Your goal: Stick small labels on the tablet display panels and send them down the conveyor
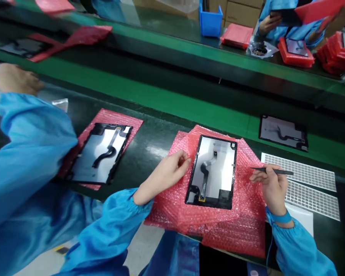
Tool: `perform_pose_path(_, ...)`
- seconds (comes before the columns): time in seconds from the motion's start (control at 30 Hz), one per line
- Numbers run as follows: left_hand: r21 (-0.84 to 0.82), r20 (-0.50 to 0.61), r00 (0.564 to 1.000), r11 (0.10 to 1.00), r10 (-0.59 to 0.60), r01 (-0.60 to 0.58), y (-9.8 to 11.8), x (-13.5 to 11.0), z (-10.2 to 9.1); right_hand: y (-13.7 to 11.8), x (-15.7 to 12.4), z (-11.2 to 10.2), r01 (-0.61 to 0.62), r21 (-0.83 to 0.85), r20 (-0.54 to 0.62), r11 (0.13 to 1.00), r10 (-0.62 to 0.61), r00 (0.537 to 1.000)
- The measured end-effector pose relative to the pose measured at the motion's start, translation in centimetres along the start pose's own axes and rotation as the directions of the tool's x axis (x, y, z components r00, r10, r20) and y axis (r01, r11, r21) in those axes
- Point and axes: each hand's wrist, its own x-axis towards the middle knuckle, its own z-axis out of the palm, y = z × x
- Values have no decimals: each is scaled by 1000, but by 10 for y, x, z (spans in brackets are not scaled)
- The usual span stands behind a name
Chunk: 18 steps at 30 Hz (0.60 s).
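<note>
Pink bubble wrap (218, 226) lies stacked at the near edge of the dark bench (155, 142). On top of it rests a display panel (215, 168), back side up, with a flat cable running down its middle. Our left hand (172, 170) sits on the wrap just beside the panel's left edge, fingers half curled and fingertips touching the bubbles; whether it pinches the wrap we cannot tell. Our right hand (273, 188) is closed around a thin dark tool (276, 171), held level, its point aimed toward the panel's right edge and apart from it. Just right of that hand lie white label sheets (310, 191).

To our left, a second panel (102, 153) rests on its own pink sheet (112, 117), partly hidden by a neighbour's blue sleeve (28, 153). That person's hand (13, 78) shows blurred farther back. Beyond the bench runs a green belt (161, 99), with a bare third panel (283, 132) at its near edge. On the far side stand a blue bin (211, 19) and red stacks (296, 55), where another person in blue (290, 27) holds something dark.
</note>
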Motion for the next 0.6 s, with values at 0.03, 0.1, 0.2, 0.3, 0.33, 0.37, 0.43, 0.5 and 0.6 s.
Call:
perform_pose_path(0.03, -78, -31, 999, 997, 16, -18, 2, 1, 5, 2, 0, -6, 3, 3, -16, 1000, -3, 1000)
perform_pose_path(0.1, -211, -89, 995, 976, 37, -55, 7, 3, 16, 6, 0, -16, 15, 19, -37, 1000, -14, 999)
perform_pose_path(0.2, -390, -116, 993, 920, -11, -36, 16, 6, 32, 13, -2, -26, 32, 47, -70, 998, -28, 997)
perform_pose_path(0.3, -507, -128, 989, 862, -75, 0, 29, 16, 37, 19, -7, -30, 45, 69, -108, 997, -37, 993)
perform_pose_path(0.33, -536, -136, 987, 844, -80, -5, 34, 25, 36, 20, -8, -31, 48, 76, -120, 996, -38, 992)
perform_pose_path(0.37, -569, -145, 986, 822, -80, -17, 39, 37, 33, 21, -9, -31, 51, 82, -135, 995, -40, 990)
perform_pose_path(0.43, -620, -180, 979, 784, -100, -34, 50, 73, 27, 23, -11, -30, 54, 92, -158, 994, -39, 987)
perform_pose_path(0.5, -619, -237, 962, 784, -133, -44, 60, 124, 23, 25, -11, -29, 48, 102, -161, 994, -31, 986)
perform_pose_path(0.6, -566, -269, 953, 824, -142, -37, 75, 206, 18, 31, -11, -26, 23, 122, -144, 992, -6, 990)
